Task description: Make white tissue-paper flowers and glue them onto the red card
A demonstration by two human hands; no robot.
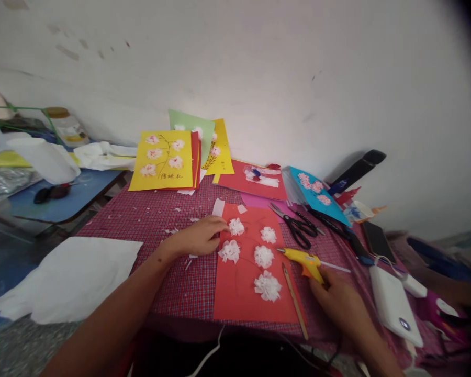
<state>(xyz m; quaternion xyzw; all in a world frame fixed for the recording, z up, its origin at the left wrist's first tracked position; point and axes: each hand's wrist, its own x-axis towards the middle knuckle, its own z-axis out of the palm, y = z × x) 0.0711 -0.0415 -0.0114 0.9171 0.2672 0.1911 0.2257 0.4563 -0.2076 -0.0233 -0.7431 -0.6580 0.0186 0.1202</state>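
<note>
A red card [239, 293] lies flat on the checked tablecloth with several white crumpled-paper flowers on it. At its upper left, the fingertips of my left hand [204, 234] are drawn together at the edge of a paper flower [236, 226]. Another paper flower [230, 252] sits just below that hand. My right hand [337, 296] is wrapped round the handle of a yellow glue gun [304, 259], whose nozzle points left over the card's right edge. A clear glue stick [335, 266] pokes out behind it. Beside the lower flower [267, 286] rests a wooden pencil-like stick [295, 301].
Black scissors [296, 225] lie beyond the glue gun. Finished flower cards, one yellow [163, 159] and one blue [317, 193], lean near the wall. A white power bank [395, 303] is at the right. White paper [70, 277] lies at the left; paper scraps dot the cloth.
</note>
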